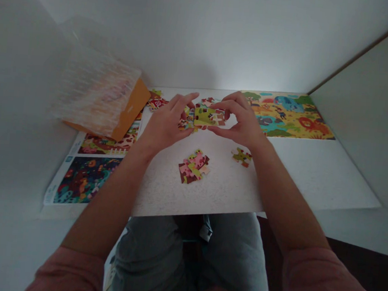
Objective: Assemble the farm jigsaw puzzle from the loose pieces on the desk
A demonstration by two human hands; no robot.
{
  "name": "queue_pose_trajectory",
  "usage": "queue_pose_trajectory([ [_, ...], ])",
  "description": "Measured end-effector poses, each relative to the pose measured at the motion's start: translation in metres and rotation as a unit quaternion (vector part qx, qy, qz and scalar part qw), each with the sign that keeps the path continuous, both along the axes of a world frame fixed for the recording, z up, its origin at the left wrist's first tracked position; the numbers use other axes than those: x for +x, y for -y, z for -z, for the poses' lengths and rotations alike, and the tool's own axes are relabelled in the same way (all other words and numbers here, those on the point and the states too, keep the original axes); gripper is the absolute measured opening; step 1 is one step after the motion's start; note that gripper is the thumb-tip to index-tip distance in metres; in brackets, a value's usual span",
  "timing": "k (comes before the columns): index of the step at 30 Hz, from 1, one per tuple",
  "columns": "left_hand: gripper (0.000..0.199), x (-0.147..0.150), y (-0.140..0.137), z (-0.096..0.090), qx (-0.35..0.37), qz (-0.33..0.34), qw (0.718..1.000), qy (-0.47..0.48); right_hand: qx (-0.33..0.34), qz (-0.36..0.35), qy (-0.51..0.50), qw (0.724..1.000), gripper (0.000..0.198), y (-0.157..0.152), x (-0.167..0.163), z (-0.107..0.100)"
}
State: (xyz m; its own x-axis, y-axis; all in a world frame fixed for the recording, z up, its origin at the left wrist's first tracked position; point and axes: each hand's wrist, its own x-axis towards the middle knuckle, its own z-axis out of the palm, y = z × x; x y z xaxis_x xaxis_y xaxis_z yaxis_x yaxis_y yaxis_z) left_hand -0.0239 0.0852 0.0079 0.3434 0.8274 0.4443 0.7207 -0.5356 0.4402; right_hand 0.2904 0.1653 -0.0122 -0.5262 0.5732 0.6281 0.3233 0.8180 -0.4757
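Note:
A small joined section of green and brown jigsaw puzzle pieces [205, 117] is raised a little above the white board. My right hand [240, 118] grips it at the right end, thumb below and fingers above. At its left end is my left hand [169, 123], with thumb and curled fingers closed on the edge and the index finger stretched away; the exact contact is partly hidden. Closer to me lies a small pile of pink and green puzzle pieces [194, 167]. Some green pieces [242, 157] rest near my right wrist. More pieces [157, 103] lie behind my left hand.
The white board [210, 196] overhangs the front edge above my lap. On the right lies a puzzle picture with animals [288, 115]. To the left, an orange box in bubble wrap [129, 106] sits over printed picture sheets [85, 179]. A wall [190, 32] stands behind.

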Motion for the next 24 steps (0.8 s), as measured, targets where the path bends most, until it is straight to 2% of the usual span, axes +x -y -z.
queue_pose_trajectory([
  [4, 0.084, 0.0033, 0.0025, -0.0011, -0.002, -0.014, 1.0, 0.0, 0.017, -0.023, -0.018, 0.999, 0.062, -0.001, -0.0046, 0.0023],
  [10, 0.083, 0.0026, 0.0035, -0.0053, -0.008, -0.015, 1.0, 0.012, -0.034, -0.005, -0.005, 0.999, 0.063, 0.0017, -0.0057, 0.0034],
  [17, 0.082, 0.0029, 0.002, -0.0024, 0.002, -0.003, 1.0, 0.012, -0.013, -0.019, -0.005, 1.0, 0.063, -0.0013, -0.005, 0.0046],
  [24, 0.079, 0.0027, 0.004, -0.0054, -0.017, -0.016, 1.0, 0.009, -0.049, -0.014, -0.002, 0.999, 0.071, -0.0025, -0.001, 0.005],
])
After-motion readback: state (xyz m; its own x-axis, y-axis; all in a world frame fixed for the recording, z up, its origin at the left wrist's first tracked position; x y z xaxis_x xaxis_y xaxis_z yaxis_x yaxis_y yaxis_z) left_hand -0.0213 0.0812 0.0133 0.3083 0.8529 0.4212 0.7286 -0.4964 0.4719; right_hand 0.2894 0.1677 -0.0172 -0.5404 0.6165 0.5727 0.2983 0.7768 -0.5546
